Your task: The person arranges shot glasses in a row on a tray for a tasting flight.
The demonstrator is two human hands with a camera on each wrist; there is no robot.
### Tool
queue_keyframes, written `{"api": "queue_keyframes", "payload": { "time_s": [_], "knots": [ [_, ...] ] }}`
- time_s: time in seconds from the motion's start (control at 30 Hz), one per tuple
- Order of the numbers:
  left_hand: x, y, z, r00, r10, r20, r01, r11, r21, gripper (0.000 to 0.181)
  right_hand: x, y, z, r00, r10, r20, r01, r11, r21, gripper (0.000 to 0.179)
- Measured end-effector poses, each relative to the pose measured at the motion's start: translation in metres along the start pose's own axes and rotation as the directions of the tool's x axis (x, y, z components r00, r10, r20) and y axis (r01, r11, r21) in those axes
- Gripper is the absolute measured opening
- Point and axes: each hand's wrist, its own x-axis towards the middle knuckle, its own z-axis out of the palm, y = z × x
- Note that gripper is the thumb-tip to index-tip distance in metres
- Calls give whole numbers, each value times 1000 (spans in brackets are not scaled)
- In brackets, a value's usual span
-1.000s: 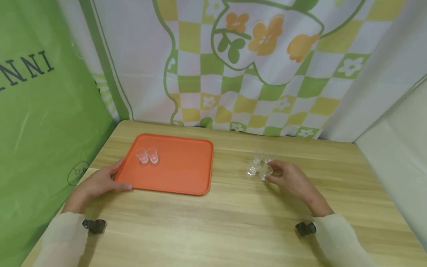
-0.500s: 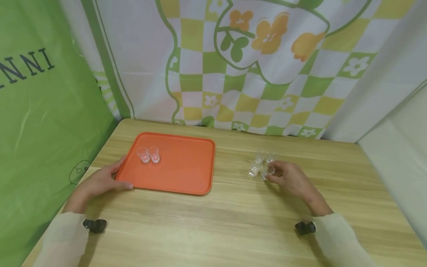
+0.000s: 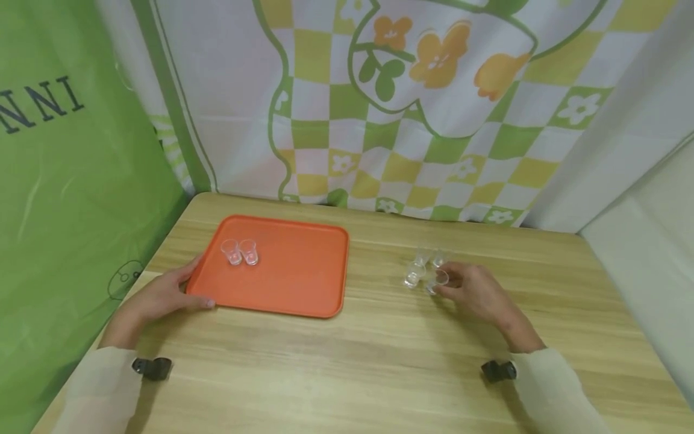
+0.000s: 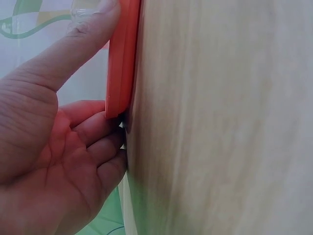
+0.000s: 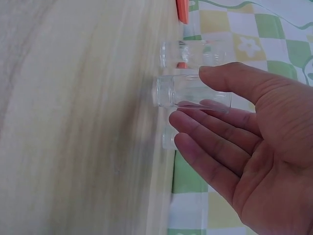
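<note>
My right hand (image 3: 477, 295) pinches a small clear shot glass (image 5: 190, 92) between thumb and fingertips, right of the tray. Its base is close to the wooden tabletop in the right wrist view. Around it are several similar glasses, one just to the left (image 3: 413, 275) and others behind. At the left, my left hand (image 3: 165, 293) grips the near-left corner of an orange tray (image 3: 293, 271). The thumb (image 4: 98, 24) lies along the tray's near edge, and the fingers are against its left side. Two clear shot glasses (image 3: 241, 253) stand side by side on the tray's left part.
Under everything is a light wooden table (image 3: 325, 367). A patterned curtain (image 3: 401, 144) hangs along its back edge, and a green cloth (image 3: 70, 211) on the left. A pale wall (image 3: 656, 241) borders the right side.
The pinched glass has shifted slightly right, away from the glass beside it. The left hand and the tray have kept their places.
</note>
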Motion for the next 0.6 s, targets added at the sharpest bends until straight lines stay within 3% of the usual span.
{"api": "queue_keyframes", "payload": {
  "time_s": [0.17, 0.6],
  "knots": [
    [0, -1, 0, 1000, 4, -2, -4, 1000, 12, 117, -3, 0, -6, 1000, 20, -6, -20, 1000, -15, 36],
    [-1, -2, 0, 1000, -9, 0, 9, 1000, -11, 118, -2, -6, -36, 998, -16, -65, 10, 997, -83, 40]
  ]
}}
